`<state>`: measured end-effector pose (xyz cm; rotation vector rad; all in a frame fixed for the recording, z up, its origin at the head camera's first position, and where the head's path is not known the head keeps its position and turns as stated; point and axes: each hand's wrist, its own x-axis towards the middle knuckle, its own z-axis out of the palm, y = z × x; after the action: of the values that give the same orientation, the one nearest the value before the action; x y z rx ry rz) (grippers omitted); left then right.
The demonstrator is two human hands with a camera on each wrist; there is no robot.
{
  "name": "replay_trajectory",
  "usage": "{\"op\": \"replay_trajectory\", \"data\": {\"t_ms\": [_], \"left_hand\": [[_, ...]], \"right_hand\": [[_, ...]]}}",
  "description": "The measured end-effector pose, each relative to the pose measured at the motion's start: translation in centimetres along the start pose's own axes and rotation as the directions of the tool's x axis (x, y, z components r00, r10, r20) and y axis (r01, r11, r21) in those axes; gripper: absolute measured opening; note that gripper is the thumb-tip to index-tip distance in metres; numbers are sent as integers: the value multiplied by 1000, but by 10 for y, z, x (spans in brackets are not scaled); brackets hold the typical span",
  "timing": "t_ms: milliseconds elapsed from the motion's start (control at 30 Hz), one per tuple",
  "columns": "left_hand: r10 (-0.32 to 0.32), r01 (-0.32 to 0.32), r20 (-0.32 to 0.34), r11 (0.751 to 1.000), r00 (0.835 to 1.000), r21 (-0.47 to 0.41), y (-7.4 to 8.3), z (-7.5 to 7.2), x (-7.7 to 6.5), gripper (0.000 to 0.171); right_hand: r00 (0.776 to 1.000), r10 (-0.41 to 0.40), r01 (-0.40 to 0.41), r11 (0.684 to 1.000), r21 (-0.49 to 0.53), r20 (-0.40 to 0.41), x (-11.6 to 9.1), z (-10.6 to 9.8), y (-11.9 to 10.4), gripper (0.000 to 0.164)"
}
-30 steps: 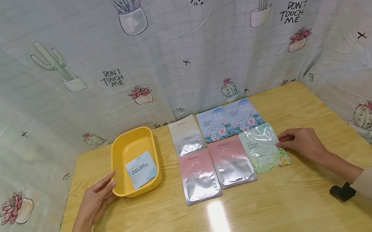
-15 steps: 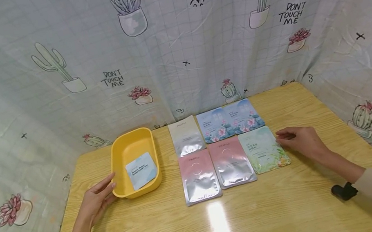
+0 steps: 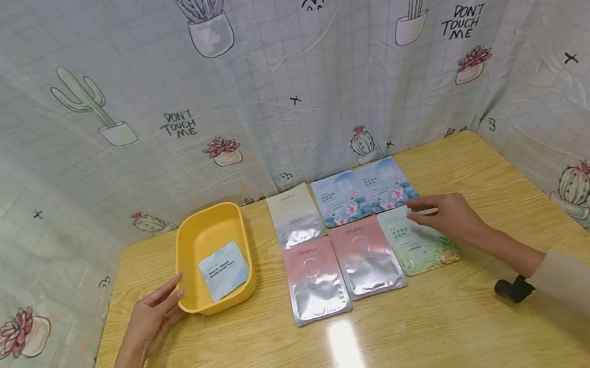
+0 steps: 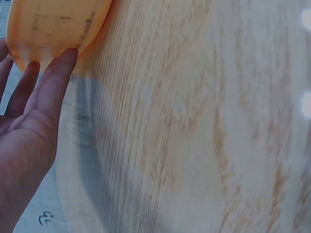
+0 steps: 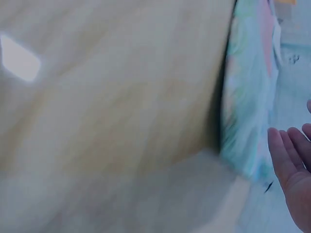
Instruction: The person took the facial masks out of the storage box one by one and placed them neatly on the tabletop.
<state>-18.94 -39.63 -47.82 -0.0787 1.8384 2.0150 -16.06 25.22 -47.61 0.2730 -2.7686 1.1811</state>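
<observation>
At the left, my left hand point(image 3: 149, 318) touches the outer side of a yellow plastic tray point(image 3: 248, 245) with nearly straight fingers; the left wrist view shows its fingertips point(image 4: 70, 53) against the tray wall point(image 4: 58, 29). A small light-blue packet point(image 3: 225, 270) with printed text lies in the tray. My right hand point(image 3: 451, 215) hovers over the upper right of a green sheet-mask packet point(image 3: 414, 242), thumb and fingers apart and holding nothing. In the right wrist view, the blurred green packet point(image 5: 245, 97) appears beside the hand point(image 5: 294, 170).
Two pink-and-silver packets point(image 3: 316, 279) lie left of the green one. Behind them are a cream-and-silver packet point(image 3: 296, 215) and two blue flowered packets point(image 3: 342, 199). A cactus-print curtain point(image 3: 275, 69) closes off the back and sides of the wooden table point(image 3: 268, 366).
My right hand has let go of the green packet, which now lies flat, and has moved left and away from me over it. The left hand and tray stay put.
</observation>
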Motion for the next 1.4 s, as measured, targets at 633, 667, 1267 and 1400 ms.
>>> {"op": "replay_trajectory", "data": {"t_ms": [633,667,1267,1400], "left_hand": [[-28,29,-26,999,999,24,1,2,1,59],[-26,27,-28,999,999,23,1,1,1,59],[-15,16,-43,1000,999,9,0,2,-1,57],[24,-24,4,1000,1000,6,-2,2,-1,56]], "right_hand": [[981,-143,102,956,275,132,72,69,-75,29],[978,-150,103,950,294,143,76,73,-80,29],[829,-431,275,869,412,356,141,151,-161,34],[803,-462,307,862,404,376,150,164,-173,34]]}}
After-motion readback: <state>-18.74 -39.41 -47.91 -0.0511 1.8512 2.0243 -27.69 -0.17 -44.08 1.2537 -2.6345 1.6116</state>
